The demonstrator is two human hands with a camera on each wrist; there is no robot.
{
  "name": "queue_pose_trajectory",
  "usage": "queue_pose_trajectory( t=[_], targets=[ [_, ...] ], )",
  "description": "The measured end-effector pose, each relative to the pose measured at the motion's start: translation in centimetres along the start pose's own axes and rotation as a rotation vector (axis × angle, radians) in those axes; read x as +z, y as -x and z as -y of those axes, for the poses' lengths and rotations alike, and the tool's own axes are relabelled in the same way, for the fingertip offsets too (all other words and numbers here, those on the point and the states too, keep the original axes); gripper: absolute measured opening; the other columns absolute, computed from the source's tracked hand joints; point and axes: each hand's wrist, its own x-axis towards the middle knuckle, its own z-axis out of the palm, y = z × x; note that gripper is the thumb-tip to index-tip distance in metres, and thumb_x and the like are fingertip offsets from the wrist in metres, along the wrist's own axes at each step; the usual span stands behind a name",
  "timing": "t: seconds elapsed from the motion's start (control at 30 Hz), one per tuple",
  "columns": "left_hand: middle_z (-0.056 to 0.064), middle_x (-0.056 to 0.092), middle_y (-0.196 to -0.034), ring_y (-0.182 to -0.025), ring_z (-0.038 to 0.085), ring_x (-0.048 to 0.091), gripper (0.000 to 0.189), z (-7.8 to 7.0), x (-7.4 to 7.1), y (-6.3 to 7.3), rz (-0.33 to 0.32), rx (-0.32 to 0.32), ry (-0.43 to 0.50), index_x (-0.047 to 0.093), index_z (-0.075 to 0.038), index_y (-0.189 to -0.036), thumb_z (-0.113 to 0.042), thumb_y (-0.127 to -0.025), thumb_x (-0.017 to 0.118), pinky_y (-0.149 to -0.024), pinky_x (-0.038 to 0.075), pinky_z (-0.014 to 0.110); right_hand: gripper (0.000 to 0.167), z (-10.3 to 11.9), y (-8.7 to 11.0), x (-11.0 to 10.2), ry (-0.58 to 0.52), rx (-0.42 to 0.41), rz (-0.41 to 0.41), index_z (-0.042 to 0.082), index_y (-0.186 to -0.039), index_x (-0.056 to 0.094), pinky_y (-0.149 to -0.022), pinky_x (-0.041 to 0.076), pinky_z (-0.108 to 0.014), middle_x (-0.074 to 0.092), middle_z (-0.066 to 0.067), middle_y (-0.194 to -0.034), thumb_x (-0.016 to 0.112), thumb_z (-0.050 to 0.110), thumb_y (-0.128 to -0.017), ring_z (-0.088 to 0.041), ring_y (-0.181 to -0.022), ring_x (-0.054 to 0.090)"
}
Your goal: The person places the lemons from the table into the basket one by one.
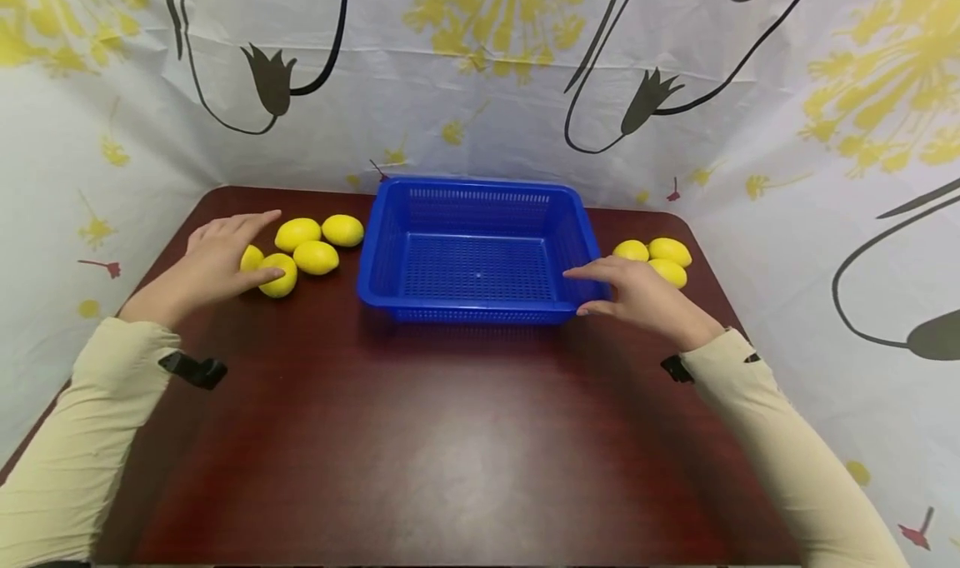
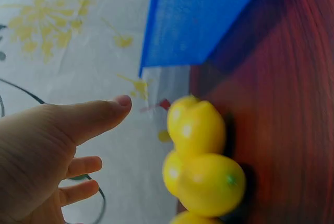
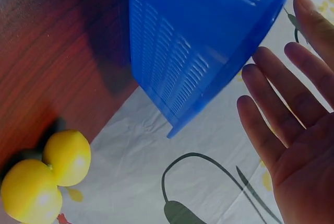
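Just beyond the thumb of the left hand [image 1: 213, 261], which is spread wide and has hold of nothing, lies the nearest lemon [image 1: 287, 264], with a second lemon [image 1: 251, 257] partly hidden behind the fingers. On the basket side of that grip, three more lemons [image 1: 316, 257] sit close together, their long axes running roughly crosswise. At the right hand [image 1: 637, 298], likewise holding nothing and with its thumb apart from its fingers, the nearest thing is the blue plastic basket [image 1: 480, 305]; the fingertips overlap its right end in the head view, though whether they touch it I cannot tell. Its long axis runs from side to side between the two grips, and the right hand is much the nearer; from the left hand it lies rightward, past the lemons. Just past the right hand's knuckles, outside the basket, is a cluster of three lemons [image 1: 666, 254]. Beneath both grips spreads a dark red-brown table [image 1: 420, 418], and farthest off stands a white cloth [image 1: 360, 135] printed with flowers.
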Motion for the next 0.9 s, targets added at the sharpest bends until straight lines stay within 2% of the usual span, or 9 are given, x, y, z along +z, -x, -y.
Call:
queue_pose_trajectory(
  t=[0.13, 0.37, 0.47, 0.9],
  targets=[
    [0.026, 0.034, -0.154, -0.138, 0.051, 0.027, 0.086, 1.6, 1.4, -0.3, 0.003, -0.023, -0.026, 0.027, -0.013, -0.156, -0.039, -0.089, 0.073, -0.110, 0.009, 0.074, 0.052, -0.1, 0.3, 0.5, 0.011, -0.035, -0.044, 0.010, -0.126, 0.068, -0.088, 0.056, -0.044, 0.073, -0.011, -0.116, 0.084, 0.020, -0.077, -0.028, -0.105, 0.067],
    [0.025, 0.040, -0.150, -0.134, 0.050, 0.032, 0.084, 3.5, 3.7, -0.8, -0.008, -0.013, -0.071, 0.036, -0.008, -0.151, -0.043, -0.086, 0.075, -0.112, 0.001, 0.076, 0.049, -0.2, 0.7, 1.0, 0.053, -0.058, -0.088, 0.010, -0.124, 0.069, -0.084, 0.057, -0.040, 0.075, -0.008, -0.110, 0.084, 0.020, -0.078, -0.023, -0.099, 0.069],
    [0.026, 0.042, -0.149, -0.134, 0.049, 0.033, 0.083, 3.6, 4.0, -0.8, -0.012, -0.011, -0.065, 0.039, -0.006, -0.149, -0.039, -0.083, 0.078, -0.111, -0.001, 0.076, 0.047, -0.1, 0.9, 1.1, 0.057, -0.064, -0.098, 0.010, -0.122, 0.070, -0.083, 0.057, -0.039, 0.076, -0.007, -0.109, 0.083, 0.022, -0.079, -0.022, -0.098, 0.070],
    [0.026, 0.044, -0.147, -0.134, 0.048, 0.032, 0.082, 3.8, 5.0, -0.8, 0.039, -0.015, -0.051, 0.043, -0.005, -0.146, -0.030, -0.079, 0.082, -0.110, -0.005, 0.076, 0.040, -0.1, 1.3, 1.8, 0.092, -0.057, -0.122, 0.015, -0.117, 0.073, -0.077, 0.058, -0.037, 0.076, -0.003, -0.107, 0.083, 0.022, -0.079, -0.019, -0.097, 0.070]
  ],
)
